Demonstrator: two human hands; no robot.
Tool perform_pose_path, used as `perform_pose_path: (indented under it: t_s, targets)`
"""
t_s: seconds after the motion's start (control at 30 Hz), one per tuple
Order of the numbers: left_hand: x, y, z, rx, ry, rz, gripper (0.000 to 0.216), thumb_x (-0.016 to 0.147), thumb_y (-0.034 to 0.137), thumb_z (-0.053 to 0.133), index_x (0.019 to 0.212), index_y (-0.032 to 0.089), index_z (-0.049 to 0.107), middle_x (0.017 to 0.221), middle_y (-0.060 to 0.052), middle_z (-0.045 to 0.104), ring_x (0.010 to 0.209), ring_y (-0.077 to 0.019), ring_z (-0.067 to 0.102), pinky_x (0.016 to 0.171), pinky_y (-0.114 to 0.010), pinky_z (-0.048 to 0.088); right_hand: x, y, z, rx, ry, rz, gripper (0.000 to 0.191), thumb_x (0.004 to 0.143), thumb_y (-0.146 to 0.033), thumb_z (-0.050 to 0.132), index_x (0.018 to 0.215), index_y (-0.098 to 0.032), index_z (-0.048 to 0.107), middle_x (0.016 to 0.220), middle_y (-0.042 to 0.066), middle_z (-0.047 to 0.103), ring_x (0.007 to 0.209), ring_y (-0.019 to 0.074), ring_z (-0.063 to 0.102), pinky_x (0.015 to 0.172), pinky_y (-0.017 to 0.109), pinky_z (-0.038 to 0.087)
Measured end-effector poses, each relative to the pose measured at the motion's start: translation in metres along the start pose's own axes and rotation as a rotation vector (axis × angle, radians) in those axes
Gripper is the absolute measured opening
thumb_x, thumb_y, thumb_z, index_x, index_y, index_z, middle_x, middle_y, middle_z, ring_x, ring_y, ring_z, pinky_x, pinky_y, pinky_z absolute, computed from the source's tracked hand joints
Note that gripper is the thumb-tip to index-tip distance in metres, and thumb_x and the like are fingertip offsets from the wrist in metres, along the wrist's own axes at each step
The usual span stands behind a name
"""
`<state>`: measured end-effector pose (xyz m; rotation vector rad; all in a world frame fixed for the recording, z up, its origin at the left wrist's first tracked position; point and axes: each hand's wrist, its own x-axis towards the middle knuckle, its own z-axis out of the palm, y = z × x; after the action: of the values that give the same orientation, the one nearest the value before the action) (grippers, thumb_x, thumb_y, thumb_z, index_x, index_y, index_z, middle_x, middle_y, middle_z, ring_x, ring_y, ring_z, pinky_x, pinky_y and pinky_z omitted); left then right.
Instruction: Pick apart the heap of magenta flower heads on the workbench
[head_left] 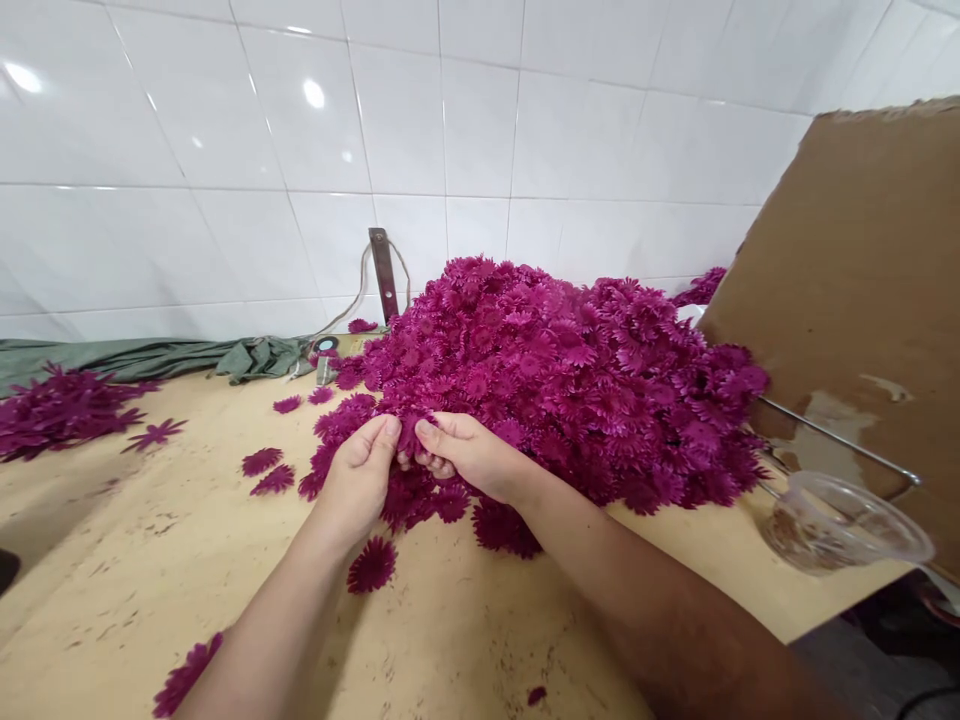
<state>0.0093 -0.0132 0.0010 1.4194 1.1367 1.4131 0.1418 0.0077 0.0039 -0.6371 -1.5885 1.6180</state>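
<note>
A big heap of magenta fabric flower heads lies on the wooden table against the tiled wall. My left hand and my right hand meet at the heap's near edge, fingers curled and pinched together on one magenta flower piece held between them. Loose flower heads lie flat on the table just under and beside my hands.
A smaller pile of the same flowers sits at the far left by a green cloth. A brown cardboard sheet stands at the right over a clear plastic cup and a metal rod. The table's edge runs at the right front.
</note>
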Motion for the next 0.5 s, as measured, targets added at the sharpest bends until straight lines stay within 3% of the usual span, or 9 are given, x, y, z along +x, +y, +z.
perform_pose_path:
  t_s: [0.1,0.2,0.33,0.4,0.5]
  targets:
    - [-0.003,0.007,0.001,-0.099,-0.031,0.023,0.041,0.063,0.056,0.063,0.053,0.019,0.048,0.052,0.004,0.043,0.053,-0.0101,0.039,0.051,-0.023,0.034,0.000,-0.001,-0.005,0.144,-0.140,0.014,0.045,0.063,-0.057,0.063,0.067,-0.014,0.050,0.058,-0.005,0.044,0.047,0.0031,0.029,0.046,0.021,0.022]
    - [-0.004,0.007,0.001,-0.153,-0.011,-0.043,0.037,0.058,0.051,0.069,0.054,0.018,0.052,0.051,0.003,0.046,0.053,-0.0101,0.042,0.053,-0.023,0.038,0.002,0.004,-0.010,0.112,-0.093,0.025,0.043,0.066,-0.055,0.062,0.067,-0.014,0.050,0.059,-0.004,0.045,0.047,0.0034,0.030,0.046,0.021,0.026]
    - [-0.005,0.004,0.009,-0.275,0.110,-0.202,0.039,0.056,0.052,0.070,0.076,0.019,0.064,0.071,0.000,0.061,0.070,-0.0154,0.056,0.063,-0.027,0.046,0.004,0.009,-0.005,-0.249,0.125,-0.021,0.024,0.081,-0.036,0.050,0.070,-0.015,0.051,0.063,-0.002,0.048,0.055,0.0073,0.041,0.057,0.025,0.037]
    - [-0.005,0.006,0.014,-0.325,0.094,-0.227,0.045,0.057,0.051,0.069,0.088,0.019,0.065,0.087,-0.003,0.066,0.084,-0.0189,0.059,0.073,-0.030,0.047,0.001,0.007,0.004,-0.482,0.193,-0.095,0.013,0.079,-0.026,0.051,0.081,-0.014,0.054,0.075,0.001,0.054,0.068,0.0116,0.049,0.070,0.030,0.042]
    - [-0.002,0.012,0.017,-0.406,0.102,-0.230,0.039,0.060,0.038,0.070,0.091,0.016,0.066,0.096,-0.007,0.068,0.095,-0.0220,0.059,0.084,-0.032,0.046,-0.005,-0.001,0.015,-0.669,0.231,-0.147,0.030,0.073,-0.025,0.059,0.099,-0.012,0.053,0.098,0.010,0.055,0.086,0.0184,0.052,0.080,0.037,0.044]
